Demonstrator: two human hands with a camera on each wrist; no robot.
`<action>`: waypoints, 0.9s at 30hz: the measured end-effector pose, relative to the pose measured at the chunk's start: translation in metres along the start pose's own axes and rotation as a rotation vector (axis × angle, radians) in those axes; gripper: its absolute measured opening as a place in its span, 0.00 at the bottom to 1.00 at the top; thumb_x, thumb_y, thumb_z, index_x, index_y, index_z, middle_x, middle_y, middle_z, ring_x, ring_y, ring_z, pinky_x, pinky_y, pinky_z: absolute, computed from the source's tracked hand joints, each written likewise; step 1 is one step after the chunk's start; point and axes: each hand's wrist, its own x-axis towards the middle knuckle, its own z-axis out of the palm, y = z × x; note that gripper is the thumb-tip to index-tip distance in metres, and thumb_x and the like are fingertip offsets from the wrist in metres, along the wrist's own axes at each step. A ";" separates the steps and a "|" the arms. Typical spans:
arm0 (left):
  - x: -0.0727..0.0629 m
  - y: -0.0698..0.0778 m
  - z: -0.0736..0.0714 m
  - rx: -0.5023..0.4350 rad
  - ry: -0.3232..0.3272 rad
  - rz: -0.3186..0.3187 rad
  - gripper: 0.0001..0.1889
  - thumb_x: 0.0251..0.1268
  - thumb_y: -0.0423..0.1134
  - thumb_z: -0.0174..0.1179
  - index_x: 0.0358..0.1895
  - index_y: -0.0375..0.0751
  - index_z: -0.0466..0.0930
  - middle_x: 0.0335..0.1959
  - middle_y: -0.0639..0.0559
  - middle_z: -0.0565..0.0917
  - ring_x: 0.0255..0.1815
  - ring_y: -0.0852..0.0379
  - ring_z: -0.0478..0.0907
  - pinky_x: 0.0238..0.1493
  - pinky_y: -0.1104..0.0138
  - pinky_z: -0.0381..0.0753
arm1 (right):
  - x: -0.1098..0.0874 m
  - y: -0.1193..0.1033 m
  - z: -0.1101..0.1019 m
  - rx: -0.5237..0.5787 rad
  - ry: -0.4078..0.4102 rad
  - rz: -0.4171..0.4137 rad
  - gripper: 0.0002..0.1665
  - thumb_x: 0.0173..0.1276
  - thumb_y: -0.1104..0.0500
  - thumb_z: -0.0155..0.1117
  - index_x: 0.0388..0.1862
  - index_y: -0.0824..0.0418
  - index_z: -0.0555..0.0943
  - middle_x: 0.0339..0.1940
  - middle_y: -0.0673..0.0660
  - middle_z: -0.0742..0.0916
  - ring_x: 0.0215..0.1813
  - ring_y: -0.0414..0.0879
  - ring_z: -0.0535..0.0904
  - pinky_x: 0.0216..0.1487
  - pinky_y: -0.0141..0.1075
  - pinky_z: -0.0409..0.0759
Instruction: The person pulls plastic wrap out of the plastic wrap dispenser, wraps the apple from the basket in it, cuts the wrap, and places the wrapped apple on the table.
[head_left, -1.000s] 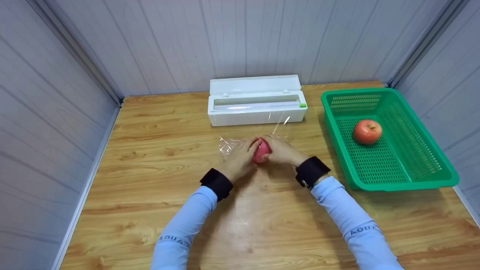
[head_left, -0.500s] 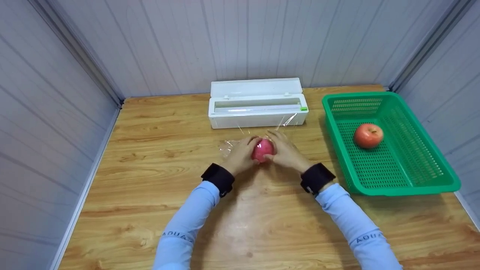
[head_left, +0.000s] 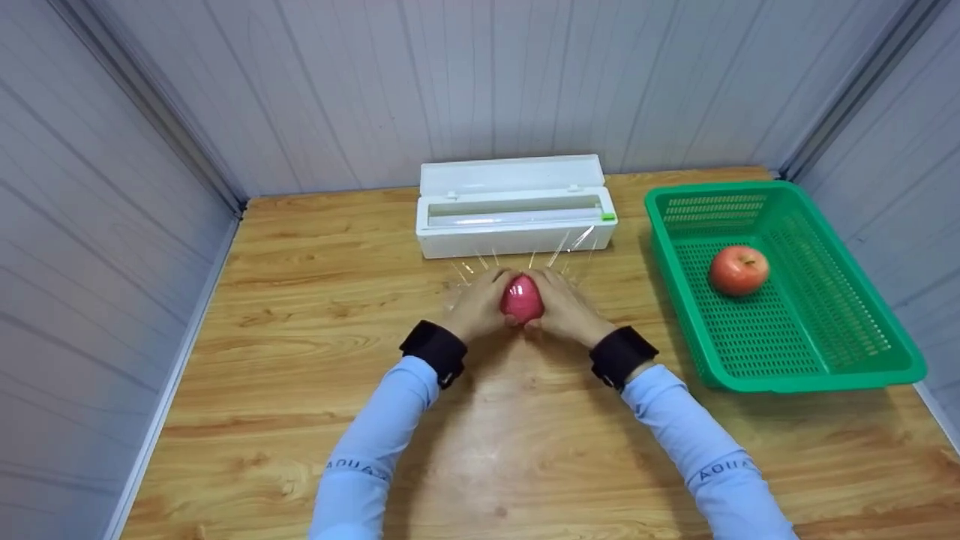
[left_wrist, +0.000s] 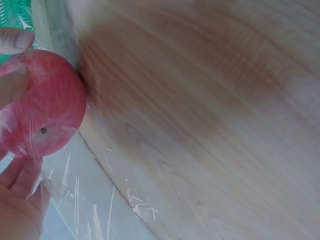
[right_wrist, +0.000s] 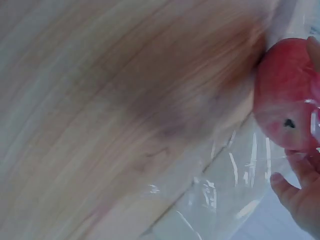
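Observation:
A red apple [head_left: 523, 298] with clear plastic wrap over it sits between both hands, just in front of the wrap box. My left hand [head_left: 478, 306] grips its left side, fingers curved round the far end and thumb at the near side. On the opposite side my right hand [head_left: 564, 306] holds it the same way. Clear plastic wrap [right_wrist: 210, 200] stretches in shiny creases from the apple toward the box. The apple's small dark end [left_wrist: 43, 130] shows in the left wrist view, under film.
Behind the hands stands a white plastic wrap box [head_left: 517, 241], lid up, with a film roll [head_left: 517, 218] inside and a green slider [head_left: 607, 217]. To the right, a green basket [head_left: 679, 315] holds another apple [head_left: 739, 271]. Panelled walls [head_left: 360, 90] enclose the wooden table [head_left: 300, 315].
My right hand's fingers spread away from the apple, then closed back against it. The apple has turned slightly between the hands. More taut creases show in the film toward the box.

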 end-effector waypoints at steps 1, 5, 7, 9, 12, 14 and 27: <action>0.001 0.000 -0.001 -0.009 -0.001 -0.005 0.40 0.40 0.35 0.71 0.62 0.39 0.65 0.60 0.44 0.69 0.61 0.49 0.67 0.63 0.59 0.68 | 0.002 0.001 -0.001 0.010 -0.005 0.006 0.50 0.44 0.61 0.75 0.66 0.63 0.61 0.63 0.62 0.70 0.65 0.57 0.64 0.66 0.56 0.60; 0.006 -0.002 -0.004 -0.073 -0.011 -0.028 0.39 0.41 0.34 0.70 0.62 0.38 0.65 0.59 0.44 0.70 0.60 0.49 0.69 0.62 0.58 0.69 | 0.010 0.007 -0.005 0.106 -0.009 0.041 0.49 0.42 0.61 0.75 0.64 0.64 0.62 0.61 0.62 0.71 0.63 0.56 0.66 0.65 0.53 0.63; 0.009 -0.005 -0.005 -0.142 -0.028 -0.047 0.39 0.42 0.32 0.70 0.63 0.37 0.63 0.59 0.43 0.71 0.59 0.48 0.69 0.62 0.58 0.69 | 0.013 0.010 -0.006 0.187 -0.021 0.062 0.49 0.42 0.62 0.75 0.63 0.64 0.62 0.60 0.63 0.72 0.62 0.57 0.66 0.65 0.52 0.64; 0.011 -0.007 -0.006 -0.228 -0.053 -0.075 0.39 0.43 0.31 0.68 0.64 0.36 0.62 0.58 0.42 0.71 0.58 0.48 0.70 0.61 0.58 0.70 | 0.016 0.012 -0.006 0.264 -0.038 0.084 0.47 0.42 0.63 0.75 0.62 0.64 0.62 0.60 0.63 0.71 0.62 0.56 0.67 0.65 0.51 0.64; 0.013 -0.011 -0.008 -0.341 -0.094 -0.123 0.39 0.45 0.30 0.67 0.64 0.35 0.60 0.58 0.41 0.71 0.58 0.48 0.70 0.60 0.58 0.71 | 0.018 0.016 -0.006 0.334 -0.064 0.102 0.45 0.44 0.63 0.73 0.61 0.62 0.63 0.60 0.62 0.70 0.62 0.56 0.67 0.65 0.51 0.65; 0.014 -0.013 -0.008 -0.372 -0.111 -0.146 0.37 0.46 0.31 0.66 0.63 0.35 0.60 0.58 0.41 0.71 0.58 0.48 0.71 0.60 0.59 0.72 | 0.019 0.018 -0.006 0.348 -0.074 0.109 0.44 0.46 0.63 0.72 0.62 0.61 0.63 0.60 0.61 0.69 0.62 0.56 0.67 0.65 0.50 0.65; 0.021 -0.016 -0.017 -0.208 -0.107 -0.157 0.37 0.53 0.44 0.64 0.67 0.40 0.59 0.64 0.41 0.63 0.59 0.45 0.69 0.59 0.54 0.71 | 0.035 0.022 -0.019 0.253 -0.133 0.074 0.41 0.52 0.60 0.68 0.64 0.67 0.63 0.60 0.67 0.71 0.61 0.59 0.68 0.63 0.51 0.67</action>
